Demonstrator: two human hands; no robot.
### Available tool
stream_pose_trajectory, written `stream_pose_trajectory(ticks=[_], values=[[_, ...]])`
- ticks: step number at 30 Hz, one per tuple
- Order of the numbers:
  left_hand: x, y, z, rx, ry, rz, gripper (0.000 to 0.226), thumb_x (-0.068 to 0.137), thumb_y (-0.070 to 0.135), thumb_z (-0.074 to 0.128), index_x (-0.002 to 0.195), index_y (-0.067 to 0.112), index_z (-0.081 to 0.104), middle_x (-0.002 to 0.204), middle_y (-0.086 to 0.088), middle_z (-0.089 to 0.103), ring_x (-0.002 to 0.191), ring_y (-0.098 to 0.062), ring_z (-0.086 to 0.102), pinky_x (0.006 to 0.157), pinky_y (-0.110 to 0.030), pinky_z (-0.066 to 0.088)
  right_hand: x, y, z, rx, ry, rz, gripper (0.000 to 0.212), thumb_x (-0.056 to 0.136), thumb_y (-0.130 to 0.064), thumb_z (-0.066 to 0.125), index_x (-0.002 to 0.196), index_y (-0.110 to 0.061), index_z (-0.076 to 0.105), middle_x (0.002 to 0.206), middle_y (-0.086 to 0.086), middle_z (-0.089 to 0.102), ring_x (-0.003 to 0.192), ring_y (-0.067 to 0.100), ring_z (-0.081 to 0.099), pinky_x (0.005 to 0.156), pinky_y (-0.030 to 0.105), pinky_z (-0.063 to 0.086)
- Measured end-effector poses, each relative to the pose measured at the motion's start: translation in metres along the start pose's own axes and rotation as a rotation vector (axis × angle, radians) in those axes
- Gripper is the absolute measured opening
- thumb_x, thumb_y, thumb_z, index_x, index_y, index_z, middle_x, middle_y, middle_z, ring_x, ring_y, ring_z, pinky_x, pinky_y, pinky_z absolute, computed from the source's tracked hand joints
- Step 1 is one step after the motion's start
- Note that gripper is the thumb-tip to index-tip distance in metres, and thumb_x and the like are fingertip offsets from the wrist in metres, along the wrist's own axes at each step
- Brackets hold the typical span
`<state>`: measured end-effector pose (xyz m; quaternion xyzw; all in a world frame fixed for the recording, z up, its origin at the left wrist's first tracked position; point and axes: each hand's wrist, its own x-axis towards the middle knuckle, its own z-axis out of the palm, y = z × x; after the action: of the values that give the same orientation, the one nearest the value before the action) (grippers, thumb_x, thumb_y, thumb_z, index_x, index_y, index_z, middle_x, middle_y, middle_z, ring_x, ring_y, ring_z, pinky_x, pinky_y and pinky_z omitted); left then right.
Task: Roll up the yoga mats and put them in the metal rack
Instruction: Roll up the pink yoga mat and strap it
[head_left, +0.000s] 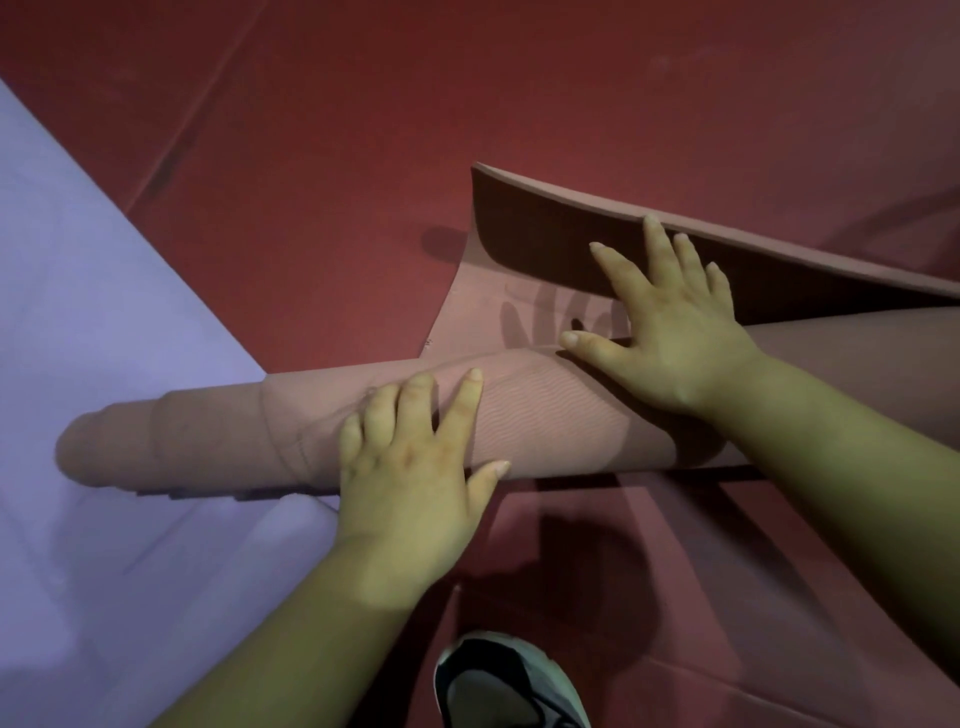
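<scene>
A dusty pink yoga mat (218, 431) lies mostly rolled across the middle of the view, its roll uneven and telescoped out at the left end. Its loose end (545, 228) curls up behind the roll at the upper right. My left hand (421, 457) presses flat on top of the roll, fingers spread. My right hand (670, 322) lies flat with spread fingers on the unrolled flap just behind the roll. A lilac yoga mat (88, 322) is spread flat on the floor at the left, under the roll's left end. The metal rack is not in view.
The floor (467, 78) is dark red padded matting with seams. A black and grey shoe (509, 686) stands at the bottom edge, close to the roll.
</scene>
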<state>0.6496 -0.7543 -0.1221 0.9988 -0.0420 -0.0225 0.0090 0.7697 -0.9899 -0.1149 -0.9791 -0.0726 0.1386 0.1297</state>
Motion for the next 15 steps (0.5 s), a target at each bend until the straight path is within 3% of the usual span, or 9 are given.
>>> stream_pose_trajectory(ticks=[9, 15], values=[[0.007, -0.001, 0.001, -0.100, -0.011, 0.024, 0.081, 0.079, 0.055, 0.069, 0.145, 0.016, 0.041, 0.146, -0.014, 0.048, 0.135, -0.038, 0.040, 0.117, -0.058, 0.030, 0.004, 0.004, -0.003, 0.020, 0.025, 0.001, 0.097, 0.082, -0.084, 0.043, 0.160, -0.039, 0.007, 0.169, 0.010, -0.014, 0.156, 0.038, -0.006, 0.124, 0.059, 0.002], [0.014, -0.006, 0.005, -0.090, -0.087, 0.030, 0.081, 0.087, 0.065, 0.042, 0.152, 0.018, 0.028, 0.161, -0.014, 0.033, 0.151, -0.034, 0.024, 0.122, -0.059, 0.017, 0.008, 0.005, -0.006, 0.022, 0.026, 0.006, 0.099, 0.082, -0.085, 0.043, 0.161, -0.039, 0.006, 0.169, 0.012, -0.014, 0.155, 0.039, -0.005, 0.124, 0.058, 0.002]])
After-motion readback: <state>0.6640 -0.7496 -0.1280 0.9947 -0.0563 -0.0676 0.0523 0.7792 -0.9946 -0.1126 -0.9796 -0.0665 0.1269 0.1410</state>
